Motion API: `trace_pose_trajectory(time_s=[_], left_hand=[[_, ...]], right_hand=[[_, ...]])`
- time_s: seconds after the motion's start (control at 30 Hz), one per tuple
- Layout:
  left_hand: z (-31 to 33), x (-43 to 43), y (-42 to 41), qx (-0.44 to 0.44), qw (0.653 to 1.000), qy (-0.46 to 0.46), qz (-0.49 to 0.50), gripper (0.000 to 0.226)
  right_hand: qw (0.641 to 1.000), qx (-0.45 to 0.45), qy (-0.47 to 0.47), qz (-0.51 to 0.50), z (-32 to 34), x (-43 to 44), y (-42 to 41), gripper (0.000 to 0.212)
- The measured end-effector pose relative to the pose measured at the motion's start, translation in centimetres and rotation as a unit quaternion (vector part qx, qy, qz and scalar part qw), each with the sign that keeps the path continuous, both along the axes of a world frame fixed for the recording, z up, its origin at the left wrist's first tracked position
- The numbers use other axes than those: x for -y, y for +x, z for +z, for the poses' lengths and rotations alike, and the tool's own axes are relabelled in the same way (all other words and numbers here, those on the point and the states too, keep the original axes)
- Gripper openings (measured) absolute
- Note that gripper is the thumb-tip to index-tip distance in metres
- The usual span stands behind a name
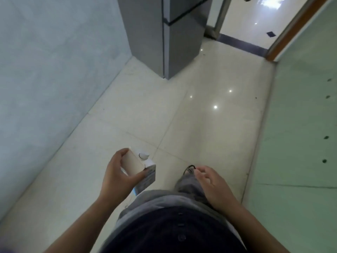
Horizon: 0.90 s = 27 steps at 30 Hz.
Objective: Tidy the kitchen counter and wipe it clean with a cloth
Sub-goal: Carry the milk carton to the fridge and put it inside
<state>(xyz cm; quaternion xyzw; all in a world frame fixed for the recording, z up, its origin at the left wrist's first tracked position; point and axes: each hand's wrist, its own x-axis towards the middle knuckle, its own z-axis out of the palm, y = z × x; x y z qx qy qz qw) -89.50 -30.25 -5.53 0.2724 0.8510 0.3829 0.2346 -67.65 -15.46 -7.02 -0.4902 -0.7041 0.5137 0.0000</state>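
I'm gripping a capped white carton (135, 166) in the left hand (116, 174), fingers and thumb curled round it, above the tiled floor (200, 125). The right hand (211, 183) is hanging loosely spread, empty. A grey fridge (164, 33) is standing ahead.

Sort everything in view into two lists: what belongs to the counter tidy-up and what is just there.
Job: carton, held in the left hand; right hand, free and relaxed; grey fridge ahead, probably where the carton goes.
Just there: tiled floor; wall on the left; green glass panel on the right; doorway beyond the fridge.
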Motion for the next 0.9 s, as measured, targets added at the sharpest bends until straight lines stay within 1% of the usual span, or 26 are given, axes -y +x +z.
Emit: trace_pose_trajectory(time_s=[0.13, 0.2, 0.27, 0.33, 0.43, 0.5, 0.63, 0.77, 0.9], left_hand=[[-1.6, -2.9, -4.4, 0.017, 0.998, -0.005, 0.061, 0.071], [-2.2, -6.2, -7.4, 0.020, 0.997, -0.003, 0.070, 0.070], [-2.2, -10.4, -10.8, 0.021, 0.998, -0.001, 0.067, 0.071], [-1.6, -14.6, -14.2, 0.022, 0.997, -0.005, 0.074, 0.071], [-0.4, -20.3, -19.1, 0.010, 0.994, 0.003, 0.109, 0.068], [0.1, -23.5, -22.1, 0.006, 0.992, 0.011, 0.126, 0.068], [0.3, -27.8, -26.8, -0.001, 0.988, 0.008, 0.154, 0.067], [-0.3, -33.0, -33.1, 0.020, 0.982, 0.016, 0.188, 0.066], [-1.2, -40.0, -42.1, 0.005, 0.990, 0.024, 0.142, 0.069]], right_hand=[[0.999, -0.003, -0.001, 0.046, -1.5, -5.7, -6.2, 0.022], [0.998, -0.007, 0.008, 0.066, -2.1, -9.6, -9.9, 0.017], [0.997, -0.007, 0.010, 0.077, -2.3, -14.3, -13.7, 0.018], [0.996, -0.006, 0.011, 0.088, -1.5, -19.3, -17.1, 0.029], [0.990, -0.014, 0.032, 0.139, 0.5, -25.9, -22.1, 0.057], [0.985, -0.023, 0.044, 0.162, 1.0, -29.6, -25.3, 0.063], [0.982, -0.009, 0.050, 0.185, 0.3, -34.6, -30.6, 0.048], [0.977, -0.003, 0.081, 0.197, -0.5, -39.4, -36.8, 0.048], [0.980, -0.024, 0.132, 0.147, -0.8, -45.2, -45.6, 0.048]])
